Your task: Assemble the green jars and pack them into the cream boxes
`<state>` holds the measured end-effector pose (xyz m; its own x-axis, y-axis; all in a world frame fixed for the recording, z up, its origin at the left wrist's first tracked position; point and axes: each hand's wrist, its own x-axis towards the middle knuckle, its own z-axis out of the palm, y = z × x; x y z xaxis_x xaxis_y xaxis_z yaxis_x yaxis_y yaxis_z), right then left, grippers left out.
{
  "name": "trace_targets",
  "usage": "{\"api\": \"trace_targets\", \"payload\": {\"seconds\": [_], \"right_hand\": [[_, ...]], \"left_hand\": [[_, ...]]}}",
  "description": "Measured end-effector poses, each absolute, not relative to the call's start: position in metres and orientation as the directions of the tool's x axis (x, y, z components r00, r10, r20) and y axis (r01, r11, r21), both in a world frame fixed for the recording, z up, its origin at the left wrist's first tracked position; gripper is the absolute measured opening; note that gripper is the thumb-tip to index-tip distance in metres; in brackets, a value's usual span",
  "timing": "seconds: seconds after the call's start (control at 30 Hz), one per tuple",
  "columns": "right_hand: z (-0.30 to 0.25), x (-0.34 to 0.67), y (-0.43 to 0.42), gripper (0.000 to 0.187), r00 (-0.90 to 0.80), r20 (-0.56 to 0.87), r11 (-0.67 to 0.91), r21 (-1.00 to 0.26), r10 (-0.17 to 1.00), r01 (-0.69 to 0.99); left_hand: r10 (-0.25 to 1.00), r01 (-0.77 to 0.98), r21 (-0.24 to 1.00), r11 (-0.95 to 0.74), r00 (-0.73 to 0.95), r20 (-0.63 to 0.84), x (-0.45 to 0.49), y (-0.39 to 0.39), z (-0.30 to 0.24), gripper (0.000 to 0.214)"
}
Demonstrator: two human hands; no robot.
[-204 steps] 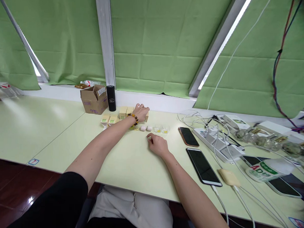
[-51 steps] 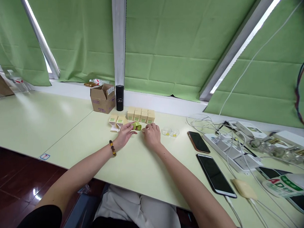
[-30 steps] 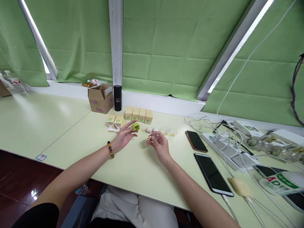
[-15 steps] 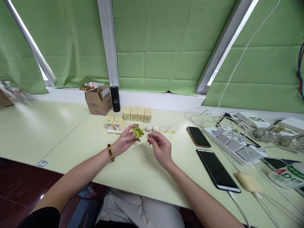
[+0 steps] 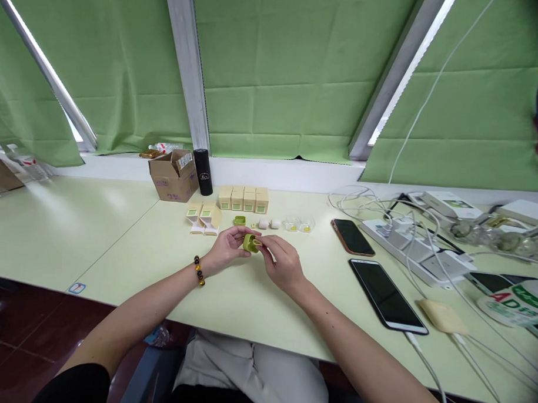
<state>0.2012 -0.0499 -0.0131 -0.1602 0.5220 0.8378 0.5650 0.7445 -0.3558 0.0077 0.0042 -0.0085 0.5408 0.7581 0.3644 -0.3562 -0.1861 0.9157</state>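
Note:
My left hand (image 5: 225, 248) grips a small green case (image 5: 250, 242) a little above the pale green table (image 5: 118, 237). My right hand (image 5: 281, 259) is pinched at the case's right side on a tiny yellowish piece that I cannot make out. Behind my hands lie another green piece (image 5: 239, 220), two small white pieces (image 5: 269, 224) and two clear lids with yellow centres (image 5: 298, 225). A row of small cream boxes with green labels (image 5: 244, 199) stands further back, with two more such boxes (image 5: 203, 215) lying to its left.
A brown cardboard box (image 5: 173, 174) and a black cylinder (image 5: 202, 171) stand near the window sill. To the right lie two phones (image 5: 386, 294), a power strip (image 5: 421, 254) with many white cables, and a yellowish pad (image 5: 441, 315).
My left hand picked up the green case and drew it nearer. My right hand lifted a tiny piece and has now brought it against the case.

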Motion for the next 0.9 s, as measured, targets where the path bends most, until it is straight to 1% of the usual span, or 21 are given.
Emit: {"api": "trace_targets", "payload": {"seconds": [0.07,0.2,0.4,0.53,0.73,0.9], "right_hand": [[-0.0133,0.2019,-0.0498,0.021,-0.200,0.839,0.713,-0.278,0.507,0.643],[-0.0123,0.2008,-0.0514,0.019,-0.210,0.857,0.625,-0.155,0.471,0.765],[-0.0099,0.1976,-0.0522,0.017,-0.252,0.879,0.603,-0.049,0.404,0.796],[-0.0089,0.1970,-0.0516,0.014,-0.260,0.892,0.613,-0.025,0.371,0.789],[-0.0129,0.1968,-0.0506,0.013,-0.250,0.901,0.628,-0.033,0.356,0.777],[-0.0127,0.1974,-0.0497,0.014,-0.249,0.906,0.643,-0.032,0.341,0.765]], "left_hand": [[0.752,-0.353,0.910,-0.215,0.534,0.385,0.0088,0.0027,-0.0078,0.053],[0.748,-0.346,0.907,-0.238,0.531,0.399,0.0102,-0.0002,-0.0073,0.052],[0.749,-0.320,0.916,-0.242,0.538,0.387,0.0111,-0.0041,-0.0060,0.052],[0.743,-0.319,0.913,-0.256,0.539,0.396,0.0113,-0.0044,-0.0063,0.052],[0.748,-0.295,0.918,-0.265,0.538,0.389,0.0117,-0.0037,-0.0091,0.052],[0.734,-0.298,0.908,-0.296,0.537,0.415,0.0109,-0.0030,-0.0099,0.053]]}}
